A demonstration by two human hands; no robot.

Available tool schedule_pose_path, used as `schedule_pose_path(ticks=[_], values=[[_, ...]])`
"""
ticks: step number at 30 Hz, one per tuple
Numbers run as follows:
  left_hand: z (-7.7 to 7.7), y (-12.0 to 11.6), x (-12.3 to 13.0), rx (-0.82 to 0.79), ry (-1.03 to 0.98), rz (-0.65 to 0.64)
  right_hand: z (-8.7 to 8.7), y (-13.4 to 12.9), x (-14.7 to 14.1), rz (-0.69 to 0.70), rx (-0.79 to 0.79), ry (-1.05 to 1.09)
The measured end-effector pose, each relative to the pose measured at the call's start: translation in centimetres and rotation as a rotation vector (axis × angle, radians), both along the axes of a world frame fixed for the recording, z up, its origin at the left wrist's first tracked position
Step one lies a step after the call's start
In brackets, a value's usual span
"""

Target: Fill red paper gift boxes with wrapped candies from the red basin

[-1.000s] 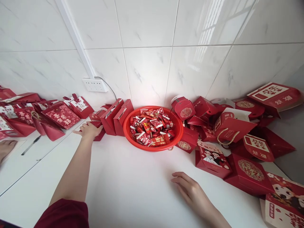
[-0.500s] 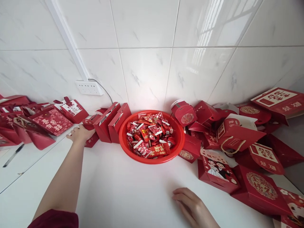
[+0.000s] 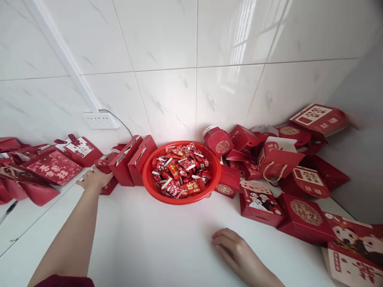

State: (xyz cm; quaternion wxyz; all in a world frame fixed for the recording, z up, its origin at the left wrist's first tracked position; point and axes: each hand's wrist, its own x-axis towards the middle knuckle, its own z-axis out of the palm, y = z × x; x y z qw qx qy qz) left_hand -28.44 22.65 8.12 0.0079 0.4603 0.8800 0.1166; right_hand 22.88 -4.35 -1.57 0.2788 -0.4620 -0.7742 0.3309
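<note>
At the left, my left hand is closed around a small red gift box. The thumb reaches across the box's near side, and some of the fingers are hidden. Two taller red boxes stand upright just to its right. In the middle sits a round red plastic basin, filled with wrapped candies in red and gold wrappers. My right hand rests on the white tabletop in front of the basin. Its fingers are loosely bent, and nothing is in it.
Red gift boxes are heaped to the right of the basin, some with rope handles. More red gift bags lean together at the far left near a pen. Behind stands a tiled wall with a power socket.
The view has turned slightly to the right, so things appear shifted left. My left hand stays at the small red box. My right hand rests in about the same place.
</note>
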Motion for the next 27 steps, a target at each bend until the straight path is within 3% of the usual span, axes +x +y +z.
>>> schedule_pose_path(ticks=[5, 6, 8, 10, 13, 15, 17, 19, 22, 27], values=[[3.3, -1.5, 1.8, 0.103, 0.046, -0.085, 1.5, 0.1, 0.6, -0.056, 0.078, 0.068], [4.0, -2.3, 2.8, 0.172, 0.081, -0.12, 2.1, 0.1, 1.0, -0.085, 0.126, 0.068], [5.1, -4.8, 5.6, 0.484, 0.155, -0.185, 3.7, 0.0, 2.4, -0.183, 0.246, 0.032], [5.1, -8.1, 9.0, 0.691, 0.173, -0.335, 5.5, -0.5, 4.5, -0.34, 0.366, -0.047], [2.6, -13.6, 14.0, 0.699, 0.106, -0.667, 7.8, -2.4, 8.4, -0.673, 0.477, -0.106], [-0.4, -16.4, 16.8, 0.597, 0.035, -1.008, 8.8, -4.6, 11.0, -0.904, 0.548, -0.132], [-3.8, -18.2, 19.1, 0.236, 0.037, -1.305, 9.1, -7.2, 13.2, -1.101, 0.624, -0.171], [-6.8, -18.9, 20.8, 0.009, 0.076, -1.369, 9.0, -9.8, 15.0, -1.265, 0.66, -0.214], [-10.1, -18.5, 22.2, -0.058, 0.126, -1.367, 8.3, -12.8, 17.2, -1.508, 0.64, -0.3], [-12.0, -17.0, 22.6, -0.042, 0.118, -1.262, 7.0, -14.4, 19.0, -1.767, 0.546, -0.417]])
